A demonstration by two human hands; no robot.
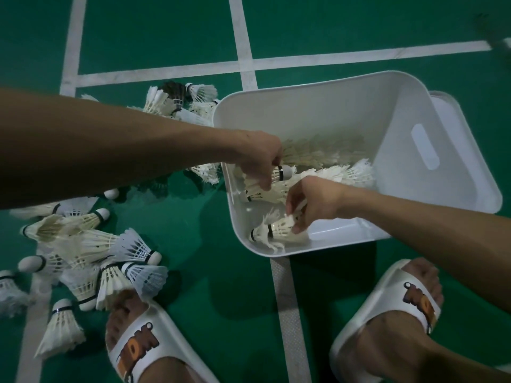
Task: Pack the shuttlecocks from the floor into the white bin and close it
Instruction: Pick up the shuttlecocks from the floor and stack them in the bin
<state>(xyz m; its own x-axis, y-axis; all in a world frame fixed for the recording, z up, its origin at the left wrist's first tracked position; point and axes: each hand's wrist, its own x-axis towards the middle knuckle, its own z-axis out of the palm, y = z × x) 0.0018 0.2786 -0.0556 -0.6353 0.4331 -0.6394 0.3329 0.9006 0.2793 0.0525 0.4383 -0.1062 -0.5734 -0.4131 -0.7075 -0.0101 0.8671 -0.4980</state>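
The white bin (345,89) stands open on the green floor, right of centre, with several shuttlecocks lying inside. My left hand (260,158) reaches over its left wall and grips a shuttlecock (284,172) with a black band near its cork. My right hand (312,201) is inside the bin near the front wall, pinching the feathers of another shuttlecock (279,229). A pile of white shuttlecocks (91,252) lies on the floor at lower left. More shuttlecocks (177,102) lie behind my left forearm, by the bin's far left corner.
The bin's white lid (453,106) lies under or behind the bin at its right side. My two feet in white slides (138,346) (392,308) stand at the bottom. White court lines (287,313) cross the green floor.
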